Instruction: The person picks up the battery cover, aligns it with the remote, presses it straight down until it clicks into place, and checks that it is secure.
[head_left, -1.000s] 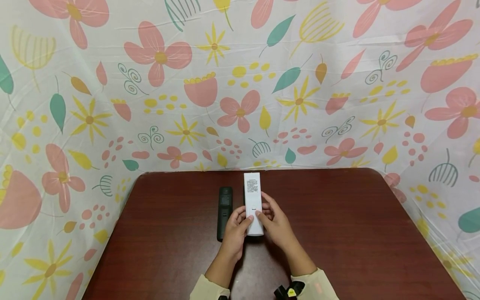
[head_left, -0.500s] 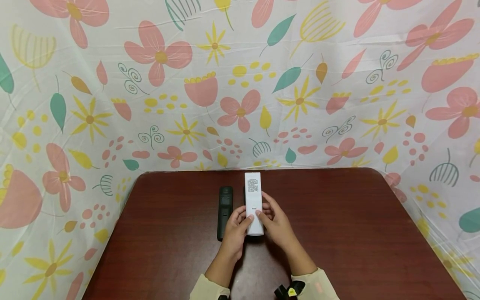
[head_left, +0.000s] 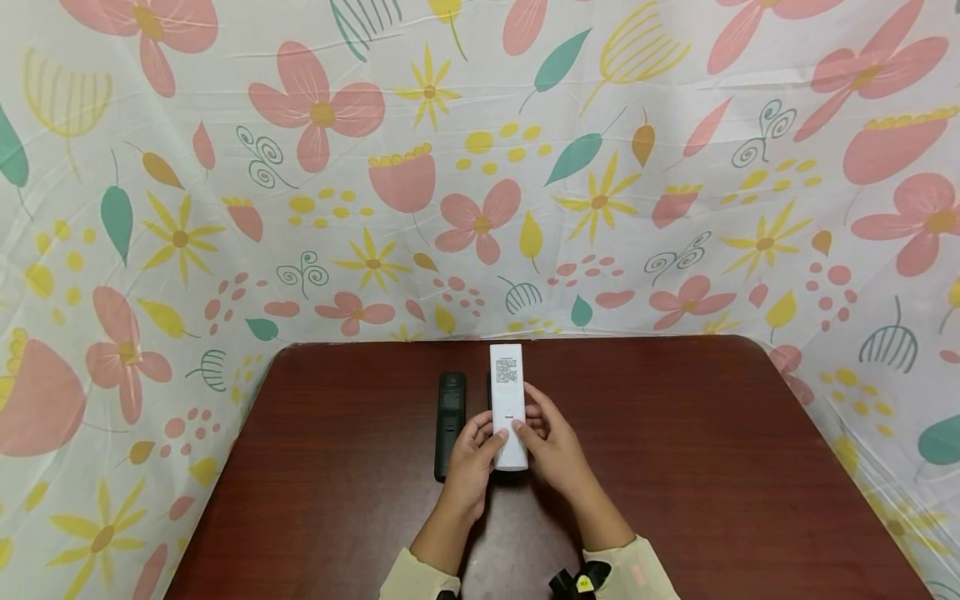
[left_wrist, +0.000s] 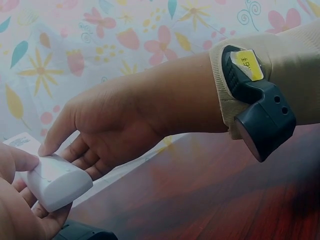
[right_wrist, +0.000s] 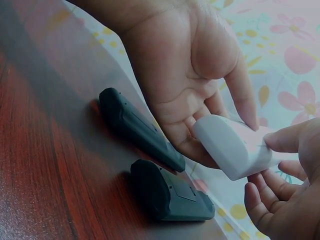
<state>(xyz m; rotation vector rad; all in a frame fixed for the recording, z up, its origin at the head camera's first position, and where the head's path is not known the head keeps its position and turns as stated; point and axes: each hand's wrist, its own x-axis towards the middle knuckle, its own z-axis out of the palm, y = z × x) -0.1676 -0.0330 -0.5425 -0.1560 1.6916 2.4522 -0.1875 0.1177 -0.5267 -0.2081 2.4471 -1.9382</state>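
A white remote control is held above the table with its back up, showing a printed label and a small battery-cover notch. My left hand grips its left side near the lower end, thumb on the back. On the opposite side my right hand grips it likewise, its thumb beside the other. The right wrist view shows fingers of both hands around the white casing. The battery cover looks to be in place.
Two black remotes lie on the dark red-brown table. One black remote is left of the white one; the other black remote is mostly hidden below it in the head view. A flowered cloth hangs behind the table.
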